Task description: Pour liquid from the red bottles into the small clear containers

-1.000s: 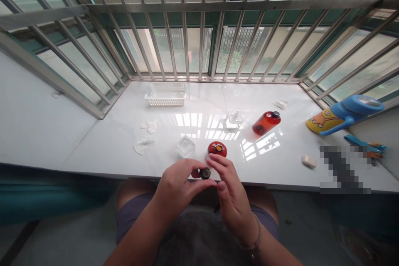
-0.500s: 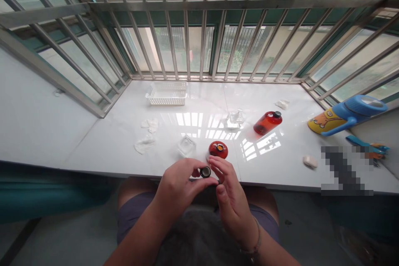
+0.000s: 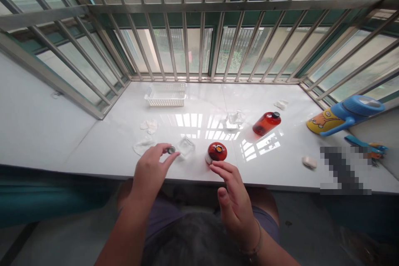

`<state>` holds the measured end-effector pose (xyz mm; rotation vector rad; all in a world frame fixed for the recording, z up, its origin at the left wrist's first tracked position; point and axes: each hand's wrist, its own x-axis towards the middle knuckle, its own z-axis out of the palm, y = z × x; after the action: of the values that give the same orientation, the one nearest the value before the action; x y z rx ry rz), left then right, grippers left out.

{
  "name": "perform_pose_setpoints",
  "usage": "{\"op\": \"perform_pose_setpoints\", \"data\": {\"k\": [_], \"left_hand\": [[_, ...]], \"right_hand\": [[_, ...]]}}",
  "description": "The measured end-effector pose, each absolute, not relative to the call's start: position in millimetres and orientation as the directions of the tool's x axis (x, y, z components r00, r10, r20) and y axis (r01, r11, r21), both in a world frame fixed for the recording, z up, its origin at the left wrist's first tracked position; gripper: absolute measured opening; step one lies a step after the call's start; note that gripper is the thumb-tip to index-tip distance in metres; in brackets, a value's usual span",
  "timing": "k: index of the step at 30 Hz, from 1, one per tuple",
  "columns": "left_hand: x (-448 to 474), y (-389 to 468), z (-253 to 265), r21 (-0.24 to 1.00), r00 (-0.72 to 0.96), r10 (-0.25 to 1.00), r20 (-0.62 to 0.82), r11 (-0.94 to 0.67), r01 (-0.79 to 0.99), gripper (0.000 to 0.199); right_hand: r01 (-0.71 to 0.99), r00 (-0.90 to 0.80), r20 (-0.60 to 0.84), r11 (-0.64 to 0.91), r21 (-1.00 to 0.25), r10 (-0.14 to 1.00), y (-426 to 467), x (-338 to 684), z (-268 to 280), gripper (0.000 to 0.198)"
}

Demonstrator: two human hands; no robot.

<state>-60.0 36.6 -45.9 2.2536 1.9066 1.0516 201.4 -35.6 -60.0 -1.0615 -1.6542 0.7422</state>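
A small black screw cap (image 3: 171,150) is held in the fingers of my left hand (image 3: 151,168), its hollow underside showing. Just right of it sits a clear glass container (image 3: 186,148) on the white counter. An uncapped red-amber bottle (image 3: 217,151) stands upright near the counter's front edge. My right hand (image 3: 233,193) is beside that bottle with its fingers apart and nothing in them. The fingertips come close to the bottle's lower side; whether they touch it I cannot tell.
A capped red bottle (image 3: 267,123) and a clear glass piece (image 3: 235,119) stand farther back. A white basket (image 3: 166,94) is near the window bars. Crumpled tissues (image 3: 144,147) lie at left, and a blue-yellow cup (image 3: 346,115) lies at right with a pale lump (image 3: 309,162) nearby.
My left hand has moved left, away from my right hand, carrying the black cap toward the clear glass container. My right hand has hardly moved.
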Motion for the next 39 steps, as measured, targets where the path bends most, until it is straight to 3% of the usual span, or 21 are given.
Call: {"op": "perform_pose_setpoints", "data": {"k": [4,11,17,23,25,31,39], "left_hand": [[-103.0,68.4,-101.7,0.419,-0.093,0.957,0.274,-0.032,0.907,0.02],[-126.3,85.9,-160.9,0.438,-0.074,0.964,0.254,-0.047,0.898,0.021],[-109.5,78.6,-153.5,0.511,-0.026,0.939,0.344,-0.164,0.844,0.069],[-53.6,72.7,-137.5,0.57,0.033,0.964,0.263,-0.183,0.801,0.108],[-38.1,75.7,-137.4,0.566,0.022,0.972,0.236,-0.156,0.809,0.104],[-22.3,86.7,-135.1,0.573,-0.074,0.98,0.184,-0.046,0.818,0.07],[-42.6,77.0,-107.4,0.701,-0.016,0.997,0.073,-0.04,0.712,0.066]], "right_hand": [[0.433,-0.125,0.497,0.498,-0.751,0.859,-30.2,213.0,-68.0,0.038],[0.542,-0.062,0.519,0.466,-0.699,0.852,-21.6,231.1,-82.2,0.031],[0.554,-0.046,0.521,0.455,-0.697,0.852,-21.6,237.7,-88.2,0.029],[0.521,-0.039,0.509,0.452,-0.724,0.86,-26.4,227.3,-90.5,0.028],[0.509,-0.066,0.51,0.468,-0.722,0.858,-28.6,224.5,-90.5,0.029],[0.495,-0.111,0.513,0.495,-0.714,0.851,-32.3,224.7,-91.4,0.03],[0.484,-0.13,0.504,0.498,-0.719,0.854,-31.8,227.1,-91.6,0.029]]}}
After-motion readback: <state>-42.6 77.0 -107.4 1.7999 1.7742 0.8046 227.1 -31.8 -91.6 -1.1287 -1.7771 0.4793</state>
